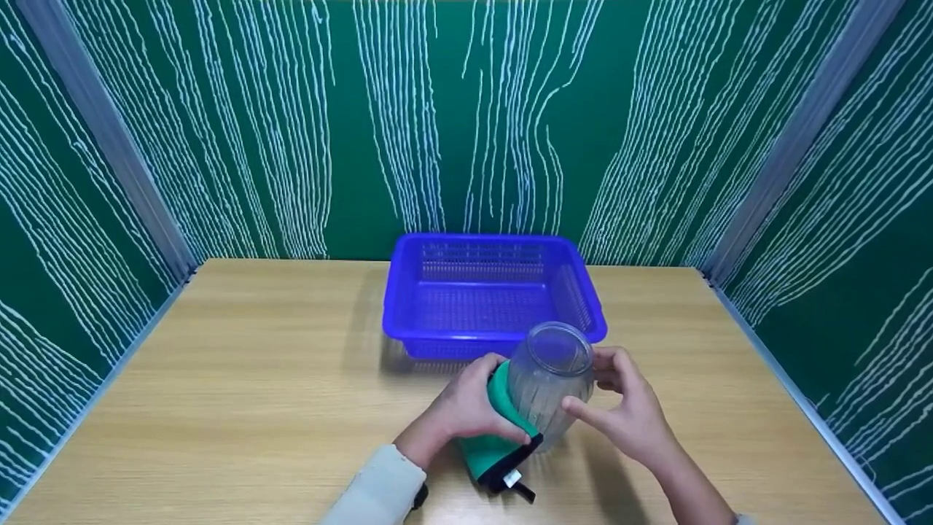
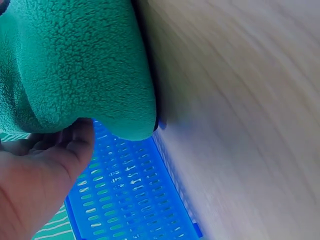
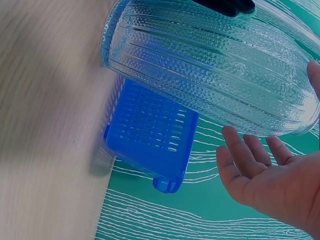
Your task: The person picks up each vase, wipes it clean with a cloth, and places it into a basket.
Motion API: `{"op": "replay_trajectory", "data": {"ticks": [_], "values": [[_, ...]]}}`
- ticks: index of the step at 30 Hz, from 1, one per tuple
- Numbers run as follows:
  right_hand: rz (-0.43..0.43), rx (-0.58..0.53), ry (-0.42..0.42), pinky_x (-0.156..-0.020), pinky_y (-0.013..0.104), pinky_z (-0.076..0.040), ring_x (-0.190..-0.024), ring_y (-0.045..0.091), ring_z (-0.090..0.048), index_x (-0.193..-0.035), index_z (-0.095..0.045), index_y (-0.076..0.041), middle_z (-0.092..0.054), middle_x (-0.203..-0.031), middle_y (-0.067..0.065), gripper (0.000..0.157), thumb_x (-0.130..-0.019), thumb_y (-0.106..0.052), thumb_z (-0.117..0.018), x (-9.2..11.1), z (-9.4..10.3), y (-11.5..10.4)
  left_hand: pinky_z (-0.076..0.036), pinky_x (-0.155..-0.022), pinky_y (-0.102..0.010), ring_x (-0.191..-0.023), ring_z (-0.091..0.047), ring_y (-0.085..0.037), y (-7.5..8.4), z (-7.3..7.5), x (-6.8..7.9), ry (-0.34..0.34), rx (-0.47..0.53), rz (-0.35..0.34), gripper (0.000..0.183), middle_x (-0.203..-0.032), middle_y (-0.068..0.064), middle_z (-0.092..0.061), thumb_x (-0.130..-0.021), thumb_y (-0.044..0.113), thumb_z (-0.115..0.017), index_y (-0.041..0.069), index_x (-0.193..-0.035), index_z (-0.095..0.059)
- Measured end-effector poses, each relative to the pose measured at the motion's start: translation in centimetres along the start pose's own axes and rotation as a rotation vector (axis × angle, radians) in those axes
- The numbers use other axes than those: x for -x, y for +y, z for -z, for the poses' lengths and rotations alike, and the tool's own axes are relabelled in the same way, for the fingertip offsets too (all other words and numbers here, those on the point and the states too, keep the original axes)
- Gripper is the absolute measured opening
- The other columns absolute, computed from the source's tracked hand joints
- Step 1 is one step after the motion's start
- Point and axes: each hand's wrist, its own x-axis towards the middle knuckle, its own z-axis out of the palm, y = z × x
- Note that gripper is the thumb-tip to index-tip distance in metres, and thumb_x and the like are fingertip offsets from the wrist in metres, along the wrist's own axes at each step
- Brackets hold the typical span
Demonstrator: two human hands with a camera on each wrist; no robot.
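Observation:
My left hand (image 1: 470, 408) grips a green fleece cloth (image 1: 481, 456) with black trim and a white label. The folded cloth lies against the left side of a clear ribbed glass jar (image 1: 555, 383), which tilts slightly above the wooden table. On the jar's other side is my right hand (image 1: 634, 419), thumb at the front and fingers behind. Dimpled bands of glass show on the jar (image 3: 200, 70) in the right wrist view, with my right fingertips (image 3: 231, 137) at its edge. The green cloth (image 2: 85, 65) hides most of my left fingers in the left wrist view.
A blue plastic basket (image 1: 492, 337) with slotted walls stands just beyond the jar, at the table's back. The light wooden table (image 1: 255, 379) is bounded by green panels (image 1: 474, 146) with white wavy lines and by metal posts (image 1: 787, 138) at the corners.

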Motion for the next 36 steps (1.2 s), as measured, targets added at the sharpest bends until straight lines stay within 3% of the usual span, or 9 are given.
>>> {"op": "replay_trajectory", "data": {"ticks": [7, 16, 24, 29, 36], "values": [[0.001, 0.005, 0.005, -0.084, 0.035, -0.042, -0.094, 0.008, -0.053, -0.114, -0.046, -0.011, -0.055, -0.109, -0.004, 0.061, -0.064, -0.025, -0.077, 0.2, 0.3, -1.6, -0.041, -0.082, -0.028, -0.093, -0.047, -0.006, 0.1, 0.1, 0.0, -0.008, 0.012, -0.014, 0.096, -0.103, 0.017, -0.049, -0.031, 0.063, -0.077, 0.034, -0.115, -0.041], [-0.020, 0.005, 0.007, -0.084, 0.035, -0.043, -0.094, 0.011, -0.053, -0.112, -0.047, -0.005, -0.056, -0.109, 0.002, 0.059, -0.064, -0.022, -0.077, 0.5, 0.5, -3.2, -0.039, -0.089, -0.031, -0.101, -0.046, -0.009, 0.0, 0.2, 0.0, -0.062, -0.038, -0.016, 0.100, -0.111, 0.012, -0.049, -0.036, 0.045, -0.085, 0.027, -0.123, -0.039], [-0.001, -0.007, 0.021, -0.083, 0.035, -0.044, -0.094, 0.010, -0.054, -0.110, -0.048, -0.005, -0.056, -0.108, 0.002, 0.057, -0.064, -0.019, -0.077, 0.5, 0.4, -3.1, -0.040, -0.084, -0.029, -0.094, -0.046, -0.008, 0.2, 0.1, -0.1, 0.008, 0.013, 0.041, 0.093, -0.102, 0.012, -0.048, -0.030, 0.047, -0.085, 0.028, -0.112, -0.043], [-0.006, -0.006, 0.011, -0.084, 0.037, -0.043, -0.094, 0.010, -0.054, -0.109, -0.048, -0.006, -0.056, -0.107, 0.000, 0.055, -0.065, -0.021, -0.077, 0.5, 0.5, -3.1, -0.040, -0.084, -0.029, -0.094, -0.046, -0.007, 0.0, 0.3, -0.1, 0.037, 0.051, 0.010, 0.094, -0.102, 0.015, -0.047, -0.029, 0.055, -0.082, 0.030, -0.111, -0.042], [0.003, -0.013, -0.010, -0.084, 0.038, -0.041, -0.095, 0.011, -0.053, -0.111, -0.048, -0.008, -0.055, -0.107, -0.002, 0.053, -0.067, -0.021, -0.075, 0.6, 0.5, -3.2, -0.040, -0.086, -0.026, -0.095, -0.048, -0.005, 0.2, 1.0, -0.3, 0.099, 0.110, -0.050, 0.094, -0.102, 0.016, -0.049, -0.029, 0.052, -0.083, 0.031, -0.112, -0.044]]}}
